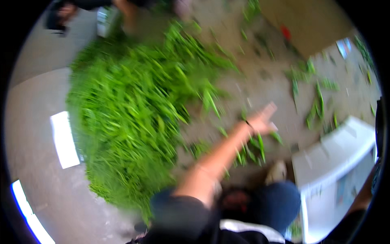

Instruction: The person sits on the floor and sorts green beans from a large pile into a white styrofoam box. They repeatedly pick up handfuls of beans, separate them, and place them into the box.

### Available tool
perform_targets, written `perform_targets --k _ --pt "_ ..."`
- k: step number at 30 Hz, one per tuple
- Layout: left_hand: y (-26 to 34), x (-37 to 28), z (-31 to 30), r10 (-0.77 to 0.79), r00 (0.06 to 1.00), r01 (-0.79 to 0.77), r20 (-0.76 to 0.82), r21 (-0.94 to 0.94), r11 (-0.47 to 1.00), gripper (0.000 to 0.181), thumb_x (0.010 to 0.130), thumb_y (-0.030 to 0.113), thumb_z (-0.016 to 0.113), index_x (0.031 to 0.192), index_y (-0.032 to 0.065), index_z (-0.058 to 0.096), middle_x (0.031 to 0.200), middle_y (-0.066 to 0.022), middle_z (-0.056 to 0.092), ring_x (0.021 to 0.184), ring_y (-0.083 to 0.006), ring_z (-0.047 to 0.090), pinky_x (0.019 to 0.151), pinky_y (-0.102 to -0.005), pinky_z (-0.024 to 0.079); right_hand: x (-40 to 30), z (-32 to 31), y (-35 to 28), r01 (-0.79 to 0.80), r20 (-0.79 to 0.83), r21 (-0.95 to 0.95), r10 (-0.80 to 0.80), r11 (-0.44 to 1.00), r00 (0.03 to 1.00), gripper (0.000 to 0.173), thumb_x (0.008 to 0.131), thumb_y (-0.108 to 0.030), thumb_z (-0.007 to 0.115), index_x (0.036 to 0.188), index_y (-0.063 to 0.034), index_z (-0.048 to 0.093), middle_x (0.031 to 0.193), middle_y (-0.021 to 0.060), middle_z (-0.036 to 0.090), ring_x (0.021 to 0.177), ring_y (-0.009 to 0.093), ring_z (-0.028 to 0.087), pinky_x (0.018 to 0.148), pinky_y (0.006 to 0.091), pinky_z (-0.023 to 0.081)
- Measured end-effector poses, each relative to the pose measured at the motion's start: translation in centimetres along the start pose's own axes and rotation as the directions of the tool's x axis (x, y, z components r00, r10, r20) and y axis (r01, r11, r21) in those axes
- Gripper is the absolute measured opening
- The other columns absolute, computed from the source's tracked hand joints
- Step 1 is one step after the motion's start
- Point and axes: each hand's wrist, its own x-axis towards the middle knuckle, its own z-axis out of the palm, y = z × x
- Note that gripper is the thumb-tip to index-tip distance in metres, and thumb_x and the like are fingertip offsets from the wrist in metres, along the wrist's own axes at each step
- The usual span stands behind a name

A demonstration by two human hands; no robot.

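Observation:
My left hand [264, 121], blurred by motion, reaches over the floor with thumb and fingers apart and nothing seen in it. A dark band circles its wrist. Loose green leafy stalks [260, 148] lie on the floor just below the hand. To the left of my arm a large heap of green leafy stalks [131, 106] covers the floor. A bare forearm [362, 195] with a black sleeve, seemingly my right one, shows at the right rim; its hand cannot be made out.
A white foam box [332, 155] stands beside my knee. Scattered leaves [318, 100] lie above it, near a tan board or sheet [304, 21] and a red item [285, 32]. At the top left another person [65, 13] is by the heap, near a white container [103, 23].

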Motion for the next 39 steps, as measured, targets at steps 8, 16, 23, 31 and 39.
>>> perform_targets --k 8,16,23,31,39 --pt "-8.1 -33.6 -9.5 -0.4 0.913 0.364 0.081 0.282 0.888 0.057 0.081 0.044 0.067 0.12 0.0052 0.052 0.12 -0.0195 0.054 0.112 -0.0337 0.052 0.096 -0.0401 0.043 1.5 -15.1 -12.3 0.312 -0.159 0.161 -0.287 0.936 0.945 0.028 0.084 -0.011 0.058 0.111 -0.0045 0.059 0.105 0.0151 0.061 0.088 0.023 0.061 0.079 0.0358 0.051" --pt "-16.3 -43.2 7.8 -0.525 0.844 0.522 -0.109 -0.057 0.851 0.026 0.082 0.028 0.063 0.083 0.0032 0.056 0.089 -0.0192 0.064 0.083 -0.0372 0.062 0.072 -0.0447 0.048 -3.8 -1.2 -24.4 0.573 0.427 0.021 -0.526 0.819 0.736 0.026 0.082 -0.025 0.06 0.101 -0.0078 0.059 0.104 0.0149 0.061 0.092 0.035 0.062 0.079 0.0427 0.05" --pt "-16.5 -39.9 6.9 -0.393 0.712 0.423 -0.581 -0.092 0.902 0.037 0.075 0.018 0.073 0.103 0.0057 0.052 0.107 -0.018 0.056 0.099 -0.0375 0.055 0.082 -0.045 0.047 -13.6 12.7 -31.2 0.384 0.242 -0.017 -0.369 0.923 0.897 0.035 0.076 -0.019 0.069 0.106 -0.0078 0.055 0.109 0.0101 0.052 0.108 0.031 0.049 0.087 0.0413 0.046" --pt "-26.1 -36.1 3.4 -0.765 0.248 0.661 -0.594 -0.474 0.582 0.115 0.062 0.033 0.079 0.149 0.0222 0.005 0.148 -0.0353 -0.001 0.138 -0.0507 0.007 0.112 -0.0544 0.016 -12.4 8.1 -24.7 0.315 0.118 -0.214 -0.296 0.925 0.948 0.06 0.072 -0.033 0.075 0.124 -0.0138 0.052 0.129 0.0165 0.045 0.122 0.036 0.041 0.1 0.0456 0.036" --pt "-13.9 -23.5 3.8 -0.403 0.765 0.134 -0.503 -0.487 0.863 0.104 0.068 0.033 0.068 0.15 0.0086 0.009 0.15 -0.0345 0.001 0.142 -0.0434 0.0 0.116 -0.0473 0.008 -8.9 13.9 -18.5 -0.352 0.021 0.264 0.359 0.898 0.933 0.09 0.084 -0.061 0.054 0.142 0.0028 0.029 0.145 0.0319 0.024 0.138 0.041 0.019 0.112 0.0476 0.019"
